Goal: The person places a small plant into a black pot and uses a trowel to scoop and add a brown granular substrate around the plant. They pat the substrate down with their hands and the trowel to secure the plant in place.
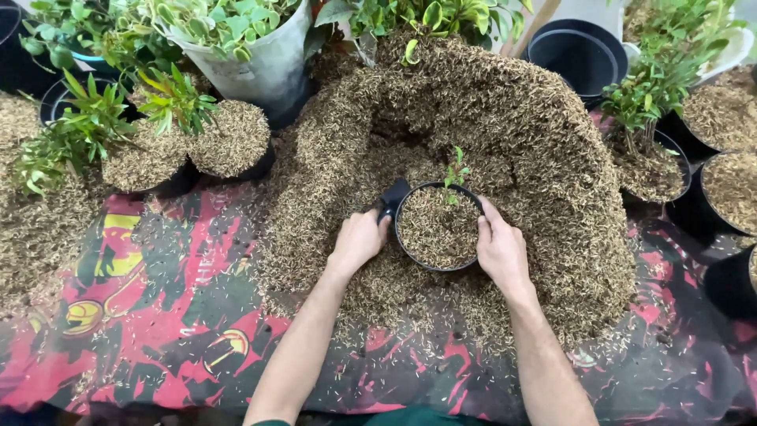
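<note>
Two hands, left hand (359, 241) and right hand (501, 251), fingers wrapped on one black pot (438, 229) with one seedling (455, 175), in one husk heap (505, 118); two filled pots (189, 146) left.

Both forearms bare, rising from bottom centre of frame, converging toward middle. Left hand (359, 241) curled, knuckles up, left of centre. Right hand (501, 251) palm inward, fingers curved, right of centre.

Two bare forearms, no sleeves, dark green garment at the bottom edge
</note>
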